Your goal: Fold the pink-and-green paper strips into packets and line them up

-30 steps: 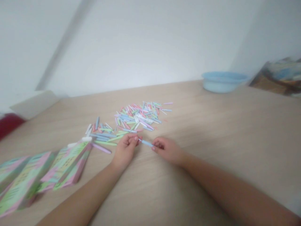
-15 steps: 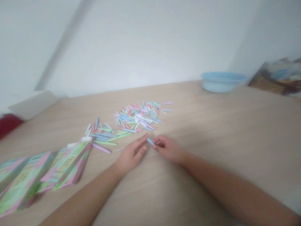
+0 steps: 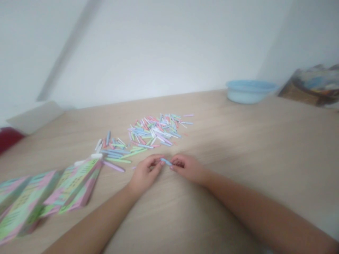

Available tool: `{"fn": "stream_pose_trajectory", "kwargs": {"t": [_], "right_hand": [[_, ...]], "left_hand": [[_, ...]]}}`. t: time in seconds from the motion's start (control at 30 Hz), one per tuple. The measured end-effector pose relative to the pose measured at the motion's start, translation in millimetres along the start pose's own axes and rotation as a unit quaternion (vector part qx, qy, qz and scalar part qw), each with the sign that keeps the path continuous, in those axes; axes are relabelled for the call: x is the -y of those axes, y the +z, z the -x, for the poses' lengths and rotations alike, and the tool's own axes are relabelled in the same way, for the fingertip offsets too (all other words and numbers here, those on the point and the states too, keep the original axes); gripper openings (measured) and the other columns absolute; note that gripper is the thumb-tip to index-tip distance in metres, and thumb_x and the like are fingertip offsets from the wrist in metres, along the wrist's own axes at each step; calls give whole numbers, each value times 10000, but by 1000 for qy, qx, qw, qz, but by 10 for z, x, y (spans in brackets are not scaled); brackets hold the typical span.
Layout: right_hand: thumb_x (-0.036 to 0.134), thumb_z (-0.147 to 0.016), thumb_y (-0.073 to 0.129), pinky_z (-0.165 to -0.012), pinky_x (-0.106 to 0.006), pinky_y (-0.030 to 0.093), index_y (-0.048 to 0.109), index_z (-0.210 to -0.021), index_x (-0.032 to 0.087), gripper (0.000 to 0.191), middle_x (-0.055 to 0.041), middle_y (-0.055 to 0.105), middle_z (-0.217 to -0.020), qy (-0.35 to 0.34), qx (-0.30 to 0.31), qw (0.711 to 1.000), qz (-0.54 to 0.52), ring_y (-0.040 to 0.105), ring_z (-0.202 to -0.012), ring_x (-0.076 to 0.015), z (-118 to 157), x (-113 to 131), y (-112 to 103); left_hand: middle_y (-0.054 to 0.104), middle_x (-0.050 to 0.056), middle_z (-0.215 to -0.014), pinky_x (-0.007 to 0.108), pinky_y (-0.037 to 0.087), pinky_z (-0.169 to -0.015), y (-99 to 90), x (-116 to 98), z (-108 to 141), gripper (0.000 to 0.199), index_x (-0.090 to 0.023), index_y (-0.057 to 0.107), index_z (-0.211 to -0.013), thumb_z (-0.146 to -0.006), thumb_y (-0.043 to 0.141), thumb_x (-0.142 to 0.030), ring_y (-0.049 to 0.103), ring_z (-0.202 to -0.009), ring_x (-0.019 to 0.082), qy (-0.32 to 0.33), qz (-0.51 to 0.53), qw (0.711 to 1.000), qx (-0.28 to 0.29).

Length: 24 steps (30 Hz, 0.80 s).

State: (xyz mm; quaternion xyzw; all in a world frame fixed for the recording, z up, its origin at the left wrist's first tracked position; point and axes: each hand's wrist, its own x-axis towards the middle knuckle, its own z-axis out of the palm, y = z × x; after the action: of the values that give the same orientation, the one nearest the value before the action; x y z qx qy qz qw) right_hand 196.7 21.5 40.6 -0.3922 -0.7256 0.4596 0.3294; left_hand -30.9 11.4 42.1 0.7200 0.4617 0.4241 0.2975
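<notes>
A short pale blue paper strip [image 3: 166, 161] lies between my two hands, just above the table. My left hand [image 3: 146, 173] has its fingertips curled against the strip's left end. My right hand [image 3: 186, 168] pinches its right end. Beyond my hands lies a loose pile of pastel paper strips [image 3: 155, 132], with a smaller cluster [image 3: 113, 149] to its left. A single pink strip [image 3: 113, 166] rests close to my left hand. Printed green-and-pink paper packets [image 3: 71, 187] lie further left.
All this lies on a light wood table [image 3: 238, 148]. A pale blue bowl [image 3: 249, 91] stands at the far edge, with a multicoloured object [image 3: 312, 86] beyond it. A white box [image 3: 34, 117] and a red object [image 3: 9, 138] sit far left, before a white wall.
My left hand's fingers, spread and straighter half a second ago, have curled back to the blue strip. The strip now lies flatter between my hands.
</notes>
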Motion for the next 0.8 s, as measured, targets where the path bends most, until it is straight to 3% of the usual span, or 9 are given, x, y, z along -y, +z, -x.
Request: {"fn": "stream_pose_trajectory", "kwargs": {"t": [0.2, 0.33, 0.47, 0.57, 0.7, 0.8], "right_hand": [[179, -870, 702, -824, -310, 549, 691, -1091, 211, 223, -27, 748, -959, 12, 6, 1000, -13, 706, -892, -176, 1, -18, 18], [161, -876, 690, -808, -316, 554, 682, -1163, 203, 290, -40, 755, -967, 18, 3, 998, 52, 712, -867, -177, 12, -11, -1], [183, -893, 675, -780, -308, 549, 696, -1146, 201, 255, -37, 756, -937, 1, 18, 994, 104, 706, -829, -172, 34, 20, -24], [207, -884, 694, -769, -297, 546, 693, -1159, 190, 276, -43, 752, -942, -13, 24, 991, 128, 700, -822, -171, 51, 34, -33], [209, -879, 693, -759, -285, 536, 687, -1155, 186, 277, -44, 743, -946, -29, 25, 987, 155, 685, -812, -164, 66, 65, -48], [220, -885, 683, -733, -278, 520, 696, -1089, 194, 206, -35, 737, -926, -35, 32, 985, 168, 673, -797, -165, 69, 102, -67]], "left_hand": [[781, 81, -1094, 360, 609, -889, -20, -51, -13, 317, -204, 736, -1168, -961, 625, -418, 741, -961, 211, 25, -19, 998, -46], [759, 83, -1174, 400, 565, -1003, -70, -81, -14, 332, -222, 714, -1239, -979, 607, -398, 716, -1081, 226, 55, -20, 994, -90], [751, 74, -1176, 399, 550, -1028, -107, -92, -12, 330, -243, 696, -1278, -986, 605, -368, 708, -1098, 222, 73, -35, 993, -89], [745, 68, -1181, 388, 535, -1038, -136, -96, -18, 300, -249, 691, -1271, -994, 592, -306, 697, -1106, 213, 122, -77, 986, -89], [723, 76, -1172, 364, 529, -996, -231, -113, -29, 349, -253, 650, -1309, -986, 545, -174, 670, -1104, 205, 247, -181, 952, -21], [709, 89, -1153, 395, 536, -940, -293, -130, -26, 408, -268, 622, -1357, -971, 540, -161, 662, -1050, 230, 332, -292, 895, 59]]}}
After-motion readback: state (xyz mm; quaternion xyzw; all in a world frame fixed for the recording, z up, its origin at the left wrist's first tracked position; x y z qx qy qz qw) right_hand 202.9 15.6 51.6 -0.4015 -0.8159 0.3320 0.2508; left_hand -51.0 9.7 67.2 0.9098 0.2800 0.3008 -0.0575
